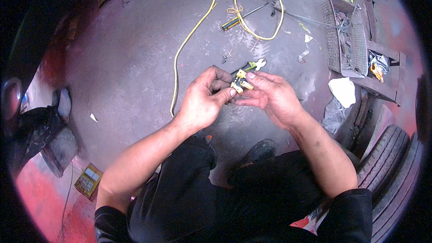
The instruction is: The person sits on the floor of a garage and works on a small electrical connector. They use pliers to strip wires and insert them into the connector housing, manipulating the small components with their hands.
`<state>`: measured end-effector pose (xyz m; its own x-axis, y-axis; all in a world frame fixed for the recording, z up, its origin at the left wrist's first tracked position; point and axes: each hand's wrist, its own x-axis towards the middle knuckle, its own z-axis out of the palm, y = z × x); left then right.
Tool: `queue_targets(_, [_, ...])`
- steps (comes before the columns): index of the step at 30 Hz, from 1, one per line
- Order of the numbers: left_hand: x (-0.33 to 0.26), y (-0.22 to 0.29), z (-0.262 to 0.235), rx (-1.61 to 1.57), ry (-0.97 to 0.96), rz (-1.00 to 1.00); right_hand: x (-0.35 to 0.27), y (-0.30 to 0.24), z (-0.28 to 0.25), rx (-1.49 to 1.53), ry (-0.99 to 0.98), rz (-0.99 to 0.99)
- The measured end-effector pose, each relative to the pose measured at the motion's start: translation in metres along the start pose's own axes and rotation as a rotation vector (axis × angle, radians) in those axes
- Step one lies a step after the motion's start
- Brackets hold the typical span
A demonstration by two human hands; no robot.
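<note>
Over the concrete floor (135, 63), at twelve o'clock from my knees, my left hand (202, 101) and right hand (274, 94) pinch a small brass-pronged plug insert (240, 83); I judge it mid-assembly, needing careful seating next.

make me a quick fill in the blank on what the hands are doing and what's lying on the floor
1. The left hand and right hand together hold a small part with ____-coloured metal pieces.
2. The long cable on the floor is ____.
3. The grey basket lies to the person's ____.
4. Low on the right edge of the view lies a black ____.

Missing words: brass; yellow; right; tyre
</note>
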<state>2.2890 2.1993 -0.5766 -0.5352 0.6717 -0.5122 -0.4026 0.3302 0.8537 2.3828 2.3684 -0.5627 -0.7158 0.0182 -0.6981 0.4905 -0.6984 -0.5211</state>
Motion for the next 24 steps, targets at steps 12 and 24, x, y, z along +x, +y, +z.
queue_targets(12, [0.003, -0.004, -0.003, -0.146, 0.006, -0.076, -0.005, -0.004, 0.007, -0.033, 0.034, 0.050])
queue_targets(24, [-0.005, -0.002, -0.001, -0.066, -0.022, -0.083, -0.011, -0.002, 0.006, -0.115, 0.008, 0.066])
